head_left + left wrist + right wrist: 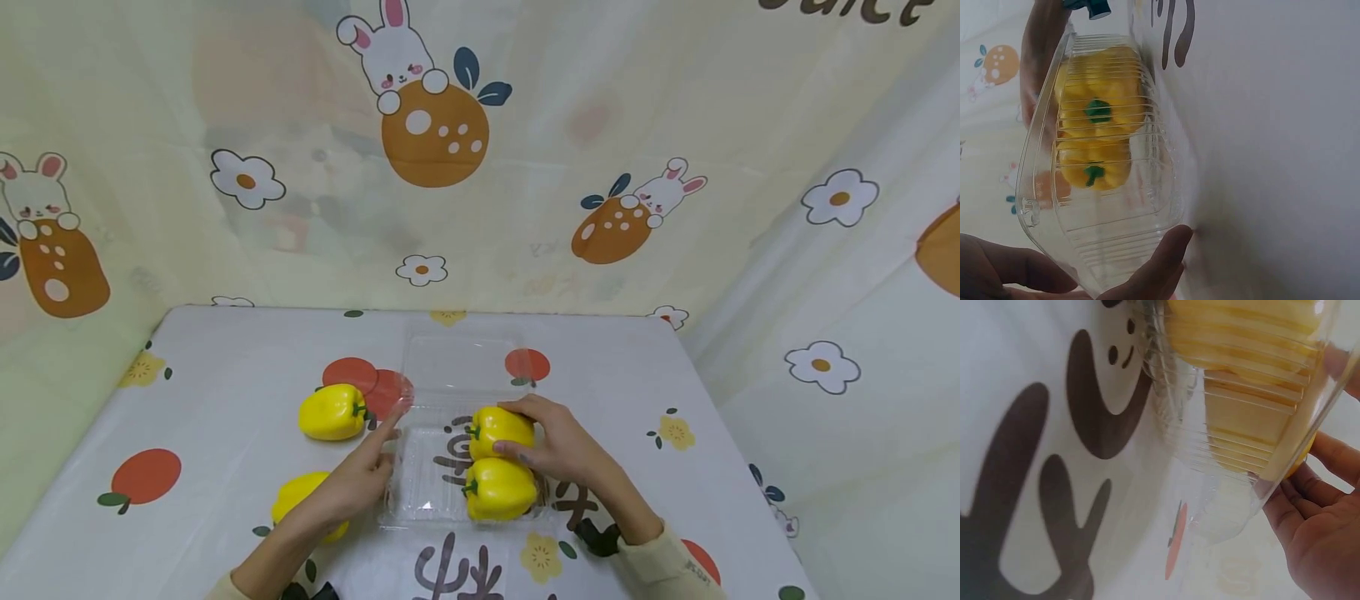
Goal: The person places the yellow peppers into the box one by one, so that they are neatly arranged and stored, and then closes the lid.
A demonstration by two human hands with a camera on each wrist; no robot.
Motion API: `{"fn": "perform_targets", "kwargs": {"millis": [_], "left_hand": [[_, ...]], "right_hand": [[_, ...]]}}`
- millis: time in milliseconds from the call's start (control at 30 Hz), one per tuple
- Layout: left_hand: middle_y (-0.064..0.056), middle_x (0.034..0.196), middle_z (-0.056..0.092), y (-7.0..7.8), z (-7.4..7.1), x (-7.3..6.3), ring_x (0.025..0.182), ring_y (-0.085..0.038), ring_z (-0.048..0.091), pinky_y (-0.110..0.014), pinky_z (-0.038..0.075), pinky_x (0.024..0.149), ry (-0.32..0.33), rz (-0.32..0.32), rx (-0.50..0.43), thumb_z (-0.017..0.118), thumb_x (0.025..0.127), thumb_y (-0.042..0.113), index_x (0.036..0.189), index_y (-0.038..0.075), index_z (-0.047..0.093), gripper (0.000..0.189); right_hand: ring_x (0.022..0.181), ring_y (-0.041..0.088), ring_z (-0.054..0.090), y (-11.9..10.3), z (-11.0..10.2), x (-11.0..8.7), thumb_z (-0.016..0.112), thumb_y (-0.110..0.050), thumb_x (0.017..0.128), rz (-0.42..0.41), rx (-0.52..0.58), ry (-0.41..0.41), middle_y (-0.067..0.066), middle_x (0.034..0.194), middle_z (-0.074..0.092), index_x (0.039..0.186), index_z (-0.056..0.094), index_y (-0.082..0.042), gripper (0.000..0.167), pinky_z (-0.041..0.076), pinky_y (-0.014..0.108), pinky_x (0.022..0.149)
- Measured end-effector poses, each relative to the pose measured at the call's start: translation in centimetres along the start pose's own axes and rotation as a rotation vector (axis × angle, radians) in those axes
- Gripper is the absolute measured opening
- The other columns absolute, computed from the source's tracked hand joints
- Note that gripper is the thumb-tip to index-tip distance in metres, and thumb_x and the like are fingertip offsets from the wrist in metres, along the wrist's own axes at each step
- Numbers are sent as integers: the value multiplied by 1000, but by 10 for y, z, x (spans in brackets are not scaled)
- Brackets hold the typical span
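A clear plastic container (423,496) lies unfolded on the table, its lid (461,362) laid back at the far side. Two yellow bell peppers stand in its right half, a far one (498,423) and a near one (501,493), green stems facing left. My right hand (562,442) grips the far pepper, thumb on its near side and fingers over the back. At the container's far left corner, my left hand (363,475) pinches the wall; the left wrist view shows the thumb (1150,269) outside it.
Left of the container lies another yellow bell pepper (330,412). One more yellow pepper (296,492) is partly hidden behind my left forearm. A printed cloth (225,533) covers the table, and patterned curtains (300,233) hang behind and at both sides.
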State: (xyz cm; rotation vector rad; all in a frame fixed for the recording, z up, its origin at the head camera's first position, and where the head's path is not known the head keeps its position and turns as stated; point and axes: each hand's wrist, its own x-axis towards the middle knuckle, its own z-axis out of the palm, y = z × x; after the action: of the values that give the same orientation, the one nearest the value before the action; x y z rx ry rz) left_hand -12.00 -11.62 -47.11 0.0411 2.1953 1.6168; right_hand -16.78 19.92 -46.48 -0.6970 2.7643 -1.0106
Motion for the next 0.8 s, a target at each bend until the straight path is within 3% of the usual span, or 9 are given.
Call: {"fn": "perform_targets", "kwargs": {"millis": [133,200,333,800], "left_hand": [[-25,168,35,1,1,1,130,-39,53,-42,55,95,4,-4,3,46,103,-4,170,33,22,81],[-24,168,35,0,1,1,137,-42,51,-53,54,107,4,-5,6,46,103,-4,170,33,21,81],[-24,169,35,0,1,2,151,-50,41,-72,36,120,-1,-1,4,44,104,-4,171,33,19,80],[-26,170,32,0,2,0,151,-55,40,-71,41,118,-9,22,-6,43,103,-5,171,30,18,80]], "right_hand": [[111,17,65,-1,0,2,81,-44,92,3,-16,-10,2,133,71,142,66,-11,62,60,43,102],[113,18,65,-1,0,2,81,-44,92,13,-16,-17,3,134,71,142,65,-10,63,60,46,103],[116,22,66,-2,0,3,82,-44,92,28,-32,-21,4,136,71,142,66,-11,63,59,49,106],[117,23,65,-3,7,3,85,-43,89,57,-48,-16,7,136,70,141,69,-11,63,61,46,102]]}}
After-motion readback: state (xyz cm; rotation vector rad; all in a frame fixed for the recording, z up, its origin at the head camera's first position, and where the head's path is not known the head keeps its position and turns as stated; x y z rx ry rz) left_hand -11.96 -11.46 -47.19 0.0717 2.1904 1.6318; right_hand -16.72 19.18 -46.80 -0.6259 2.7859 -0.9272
